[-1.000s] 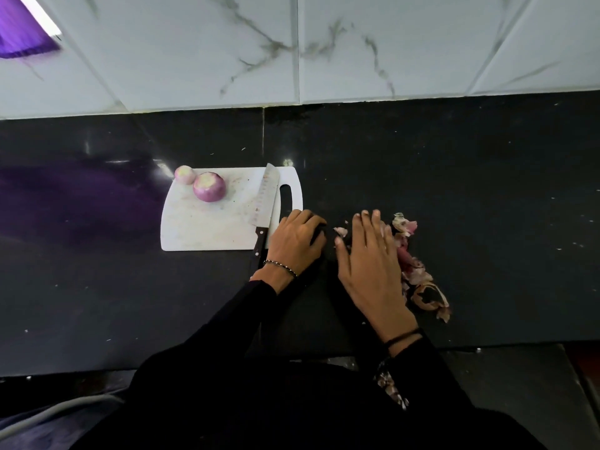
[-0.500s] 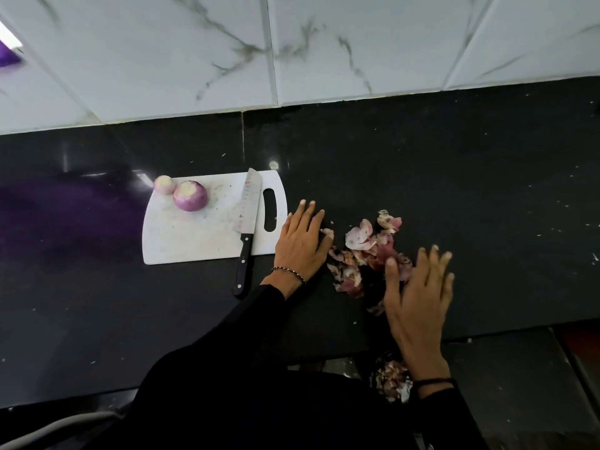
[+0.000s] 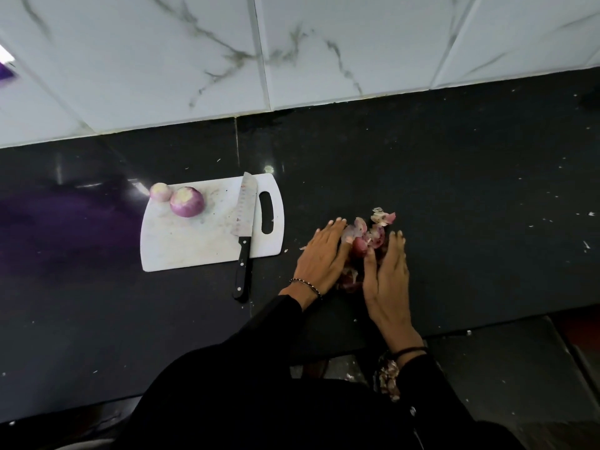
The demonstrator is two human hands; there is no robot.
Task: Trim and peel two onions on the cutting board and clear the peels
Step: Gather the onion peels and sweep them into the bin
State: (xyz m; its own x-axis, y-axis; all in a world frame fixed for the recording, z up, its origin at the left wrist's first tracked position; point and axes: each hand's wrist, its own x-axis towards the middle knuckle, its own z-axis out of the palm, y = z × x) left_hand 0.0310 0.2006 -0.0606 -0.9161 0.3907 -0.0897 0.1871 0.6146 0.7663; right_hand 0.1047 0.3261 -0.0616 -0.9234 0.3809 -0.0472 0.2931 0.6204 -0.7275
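Glossy black counter (image 3: 454,190), papery onion peels (image 3: 373,233) between flat hands (image 3: 321,254).

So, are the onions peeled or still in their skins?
Peeled: both onions show bare purple flesh and cut tops; loose peels lie on the counter, off the board.

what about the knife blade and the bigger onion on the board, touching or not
Apart. The head view shows a wide strip of bare cutting board between the larger onion and the knife blade.
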